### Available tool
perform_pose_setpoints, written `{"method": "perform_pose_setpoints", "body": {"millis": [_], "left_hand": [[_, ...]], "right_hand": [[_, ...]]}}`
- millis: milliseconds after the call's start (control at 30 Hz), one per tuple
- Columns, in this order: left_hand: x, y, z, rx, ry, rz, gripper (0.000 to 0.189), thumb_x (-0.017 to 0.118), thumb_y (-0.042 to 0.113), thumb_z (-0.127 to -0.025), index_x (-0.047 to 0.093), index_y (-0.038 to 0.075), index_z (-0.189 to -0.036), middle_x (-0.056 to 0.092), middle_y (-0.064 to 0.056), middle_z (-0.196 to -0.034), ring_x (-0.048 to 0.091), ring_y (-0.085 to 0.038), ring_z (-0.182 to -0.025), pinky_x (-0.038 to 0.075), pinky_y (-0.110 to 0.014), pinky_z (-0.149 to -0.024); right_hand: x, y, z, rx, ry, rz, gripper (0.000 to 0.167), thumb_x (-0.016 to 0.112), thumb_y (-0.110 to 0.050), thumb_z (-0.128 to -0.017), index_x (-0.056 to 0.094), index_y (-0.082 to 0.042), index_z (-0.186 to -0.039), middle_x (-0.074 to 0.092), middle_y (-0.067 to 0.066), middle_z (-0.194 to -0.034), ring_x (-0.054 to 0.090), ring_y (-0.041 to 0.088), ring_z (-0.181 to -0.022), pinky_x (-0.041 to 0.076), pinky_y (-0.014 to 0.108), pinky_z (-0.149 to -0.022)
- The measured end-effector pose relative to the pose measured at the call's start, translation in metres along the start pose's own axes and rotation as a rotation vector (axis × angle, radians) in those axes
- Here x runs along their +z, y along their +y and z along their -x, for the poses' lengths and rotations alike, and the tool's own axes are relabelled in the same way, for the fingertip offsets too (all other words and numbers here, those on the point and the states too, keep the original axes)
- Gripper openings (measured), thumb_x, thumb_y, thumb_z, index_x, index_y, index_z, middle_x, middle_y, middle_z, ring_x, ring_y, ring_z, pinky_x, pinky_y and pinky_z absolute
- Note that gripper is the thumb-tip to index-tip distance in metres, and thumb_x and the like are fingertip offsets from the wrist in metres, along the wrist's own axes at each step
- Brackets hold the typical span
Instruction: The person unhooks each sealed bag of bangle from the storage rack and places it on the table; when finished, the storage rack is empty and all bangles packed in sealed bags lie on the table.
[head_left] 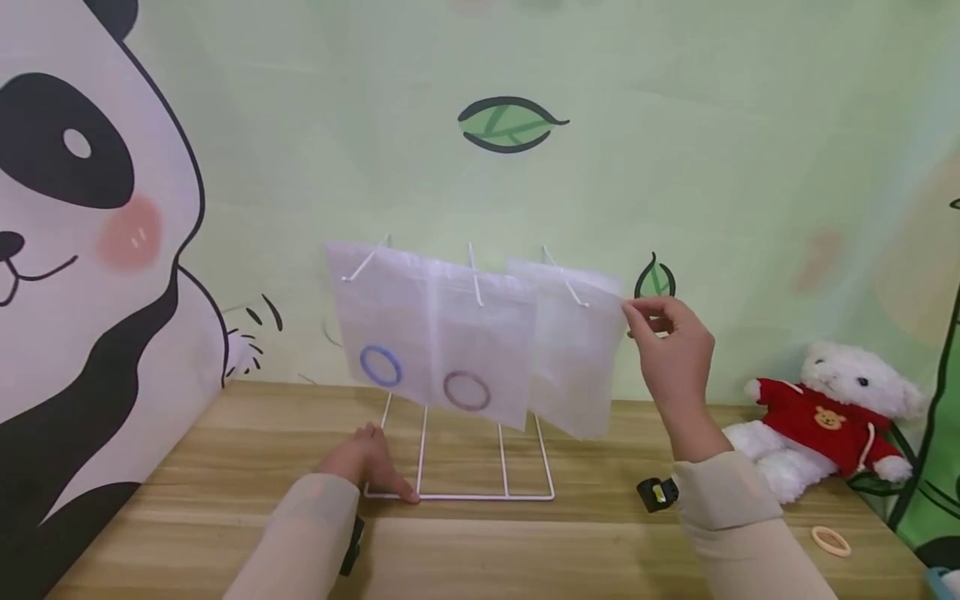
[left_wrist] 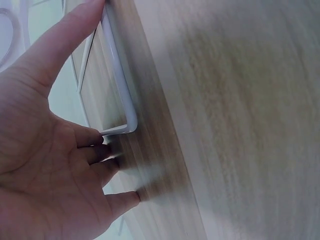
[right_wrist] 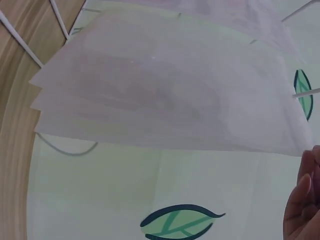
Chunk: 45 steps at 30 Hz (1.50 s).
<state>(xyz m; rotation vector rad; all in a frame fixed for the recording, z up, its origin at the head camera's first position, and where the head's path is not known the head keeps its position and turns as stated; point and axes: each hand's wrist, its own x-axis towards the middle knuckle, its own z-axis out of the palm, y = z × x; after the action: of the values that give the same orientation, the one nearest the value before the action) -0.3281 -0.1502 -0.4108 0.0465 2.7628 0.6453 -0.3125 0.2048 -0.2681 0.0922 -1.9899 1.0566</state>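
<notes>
A white wire display rack [head_left: 486,498] stands on the table, with three hooks at its top. Translucent plastic bags hang from it. A blue ring [head_left: 381,366] shows in the left bag [head_left: 375,308] and a brownish ring [head_left: 467,391] in the middle bag [head_left: 487,325]. My right hand [head_left: 678,346] pinches the upper right corner of the bags on the right hook [head_left: 573,358]; several layered corners fan out in the right wrist view [right_wrist: 160,85]. My left hand [head_left: 367,462] rests at the rack's front left corner, thumb straight along the front wire, fingers touching the side wire [left_wrist: 115,130].
A white plush bear [head_left: 832,417] in a red top leans at the right of the wooden table [head_left: 600,550]. Near it lies a peach-coloured ring [head_left: 831,541]. Behind the rack is a pale green wall [head_left: 300,167] printed with a panda and leaves.
</notes>
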Motion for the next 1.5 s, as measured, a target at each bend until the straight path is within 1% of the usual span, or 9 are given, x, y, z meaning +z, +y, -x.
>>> {"method": "perform_pose_setpoints", "body": {"millis": [100, 267, 433, 700, 900, 1167, 1367, 1500], "left_hand": [[-0.005, 0.005, 0.008, -0.001, -0.006, -0.007, 0.130, 0.091, 0.047, -0.063, 0.018, -0.018, -0.148, 0.012, -0.036, -0.157, 0.013, -0.049, -0.145, 0.017, -0.056, -0.117], [-0.009, 0.009, 0.015, 0.007, -0.011, -0.018, 0.126, 0.090, 0.045, -0.066, 0.018, -0.018, -0.148, 0.011, -0.036, -0.157, 0.013, -0.049, -0.145, 0.018, -0.057, -0.117], [-0.008, 0.008, 0.015, 0.016, -0.018, -0.003, 0.124, 0.090, 0.043, -0.068, 0.017, -0.018, -0.148, 0.010, -0.036, -0.157, 0.011, -0.049, -0.146, 0.016, -0.055, -0.118], [-0.007, 0.009, 0.015, -0.001, -0.018, -0.006, 0.125, 0.091, 0.044, -0.067, 0.018, -0.017, -0.148, 0.012, -0.035, -0.157, 0.013, -0.049, -0.145, 0.019, -0.057, -0.117], [-0.007, 0.009, 0.013, -0.020, -0.024, 0.008, 0.125, 0.091, 0.043, -0.067, 0.017, -0.016, -0.149, 0.011, -0.034, -0.158, 0.014, -0.049, -0.145, 0.020, -0.058, -0.116], [-0.007, 0.010, 0.014, -0.021, -0.027, 0.012, 0.125, 0.091, 0.042, -0.067, 0.017, -0.017, -0.149, 0.010, -0.035, -0.158, 0.014, -0.051, -0.145, 0.020, -0.058, -0.116], [-0.008, 0.010, 0.016, -0.003, -0.027, 0.005, 0.125, 0.090, 0.043, -0.068, 0.017, -0.017, -0.149, 0.010, -0.035, -0.157, 0.014, -0.051, -0.144, 0.021, -0.058, -0.116], [-0.008, 0.010, 0.017, -0.004, -0.029, 0.011, 0.125, 0.090, 0.043, -0.068, 0.016, -0.017, -0.149, 0.009, -0.035, -0.157, 0.013, -0.050, -0.145, 0.020, -0.058, -0.116]], "right_hand": [[-0.009, -0.006, 0.005, -0.021, -0.012, -0.011, 0.026, 0.070, -0.031, -0.094, 0.073, -0.006, -0.101, 0.072, 0.007, -0.089, 0.060, 0.000, -0.071, 0.043, 0.015, -0.054], [-0.019, -0.015, 0.012, -0.036, -0.024, -0.008, 0.026, 0.069, -0.030, -0.095, 0.072, -0.005, -0.102, 0.073, 0.009, -0.089, 0.060, -0.002, -0.071, 0.045, 0.014, -0.057], [-0.027, -0.021, 0.016, -0.055, -0.024, 0.028, 0.026, 0.067, -0.029, -0.096, 0.070, -0.004, -0.104, 0.071, 0.008, -0.093, 0.058, -0.006, -0.071, 0.046, 0.012, -0.061], [-0.039, -0.025, 0.020, -0.072, -0.001, 0.055, 0.026, 0.066, -0.028, -0.097, 0.068, -0.004, -0.105, 0.071, 0.008, -0.093, 0.057, -0.009, -0.071, 0.046, 0.012, -0.063], [-0.047, -0.027, 0.021, -0.078, 0.020, 0.028, 0.026, 0.066, -0.027, -0.097, 0.067, -0.002, -0.105, 0.069, 0.007, -0.095, 0.058, -0.008, -0.071, 0.047, 0.012, -0.065], [-0.058, -0.029, 0.025, -0.032, 0.003, 0.026, 0.028, 0.066, -0.030, -0.096, 0.067, -0.004, -0.106, 0.068, 0.001, -0.095, 0.061, -0.002, -0.073, 0.048, 0.012, -0.063], [-0.069, -0.027, 0.030, -0.041, -0.021, 0.016, 0.024, 0.068, -0.025, -0.095, 0.068, -0.004, -0.104, 0.065, -0.009, -0.090, 0.062, -0.003, -0.073, 0.047, 0.012, -0.061], [-0.077, -0.023, 0.032, -0.023, -0.038, 0.033, 0.022, 0.069, -0.024, -0.095, 0.068, -0.004, -0.103, 0.064, -0.014, -0.086, 0.062, -0.004, -0.072, 0.047, 0.011, -0.063]]}}
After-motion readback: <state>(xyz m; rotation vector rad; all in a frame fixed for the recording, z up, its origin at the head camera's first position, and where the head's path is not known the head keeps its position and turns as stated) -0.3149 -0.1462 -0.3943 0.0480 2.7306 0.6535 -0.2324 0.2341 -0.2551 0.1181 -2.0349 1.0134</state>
